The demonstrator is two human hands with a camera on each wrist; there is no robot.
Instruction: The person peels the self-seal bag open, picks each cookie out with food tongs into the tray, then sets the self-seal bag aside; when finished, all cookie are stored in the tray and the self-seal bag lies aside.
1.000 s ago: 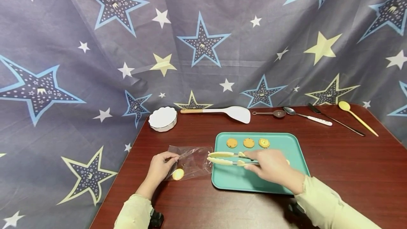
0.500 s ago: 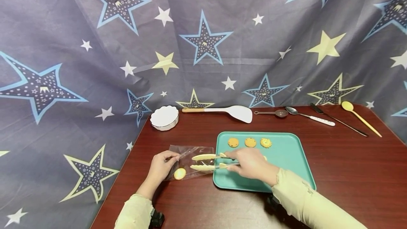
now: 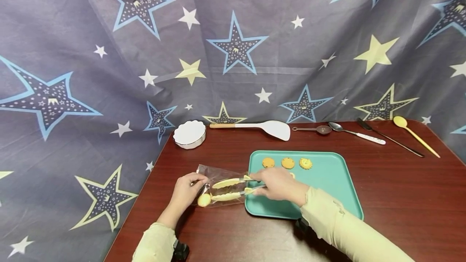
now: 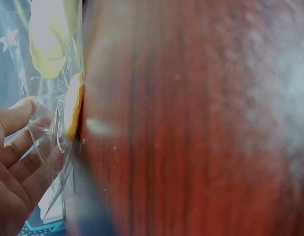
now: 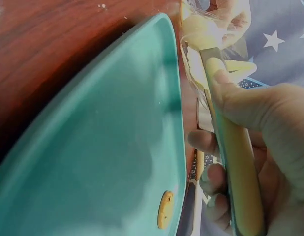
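My left hand [image 3: 185, 191] pinches the closed end of a clear plastic bag [image 3: 226, 173] on the table. Inside it, near my fingers, lies a round pale-yellow biscuit [image 3: 204, 200], seen edge-on in the left wrist view as a biscuit [image 4: 74, 107] behind the film. My right hand [image 3: 278, 185] grips yellow-tipped tongs [image 3: 227, 196]. Their parted tips reach into the bag, one right beside the biscuit, with nothing visible between them. Under my right forearm is a teal tray [image 3: 327, 181], bearing two round brown biscuits [image 3: 287, 163] and a yellow scalloped biscuit [image 3: 306, 163].
Along the back edge stand a white fluted dish [image 3: 190, 134] and a white spatula [image 3: 274, 129]. Further right lie a brown measuring spoon [image 3: 323, 129], a metal spoon [image 3: 364, 136], a thin dark-ended utensil [image 3: 391, 137] and a yellow spoon [image 3: 416, 136]. A star-patterned curtain [image 3: 164, 31] hangs behind.
My right hand has moved left, carrying the tongs from the bag's mouth deep into it, up to the biscuit. My left hand has kept its pinch on the bag.
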